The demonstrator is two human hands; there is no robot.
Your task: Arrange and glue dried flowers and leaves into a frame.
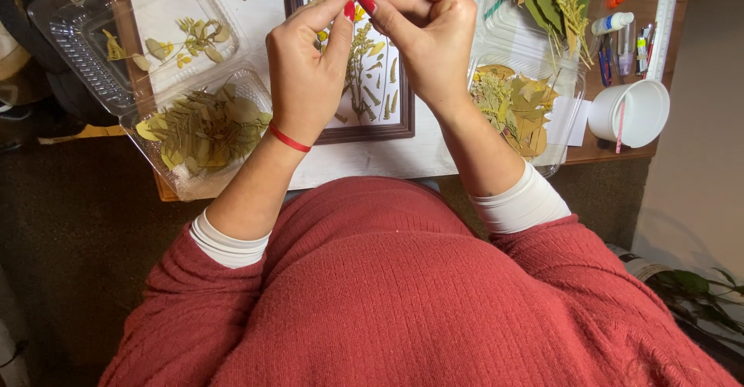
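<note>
My left hand [310, 65] and my right hand [426, 38] are raised together over a dark brown picture frame [403, 127]. Their red-nailed fingertips are pinched against each other at the top of the frame. Anything held between the fingertips is too small to see. Inside the frame, pressed green stems and yellow flowers [368, 85] lie on a white backing, partly hidden by my hands. A red band [288, 139] circles my left wrist.
On the left, an open clear plastic box holds pressed green leaves [205, 127] and small yellow sprigs [182, 42]. On the right, clear boxes hold yellowish leaves [515, 104] and mixed foliage [554, 0]. A white cup [632, 112], a glue bottle [612, 23] and a ruler [665, 15] sit at the far right.
</note>
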